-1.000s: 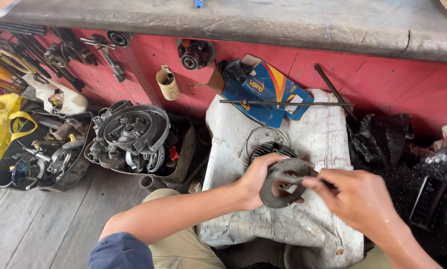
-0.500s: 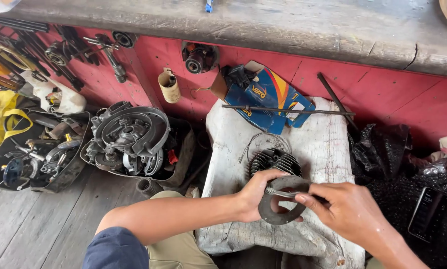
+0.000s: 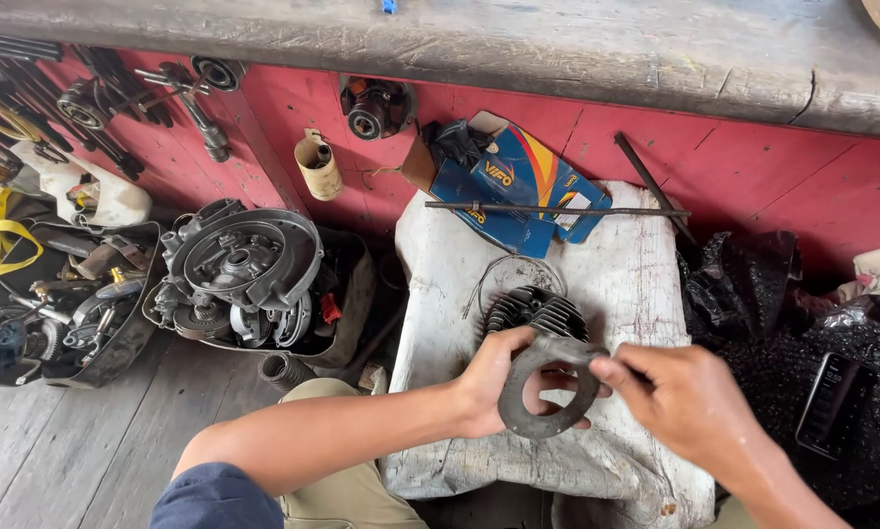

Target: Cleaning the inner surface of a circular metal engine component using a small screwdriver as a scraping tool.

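My left hand [image 3: 492, 384] grips a dark grey metal ring-shaped part [image 3: 548, 387] by its left side, holding it upright over a white cloth-covered block [image 3: 636, 284]. My right hand [image 3: 690, 402] pinches the ring's right edge with thumb and fingers; whether a small tool is in it is hidden. Just behind the ring a black finned engine cylinder [image 3: 538, 312] lies on the cloth with a thin wire loop [image 3: 504, 269] beside it.
A blue cardboard box [image 3: 518, 191] and a long metal rod [image 3: 558, 209] lie at the cloth's far end. Left of it sit an engine casing [image 3: 244, 260] and trays of parts [image 3: 58, 304]. A phone [image 3: 830, 402] lies on black plastic at the right. A red wall [image 3: 754, 176] stands behind.
The ring has dropped slightly lower toward me, and my right hand has shifted from covering its face to pinching its right edge. The view has tilted a little.
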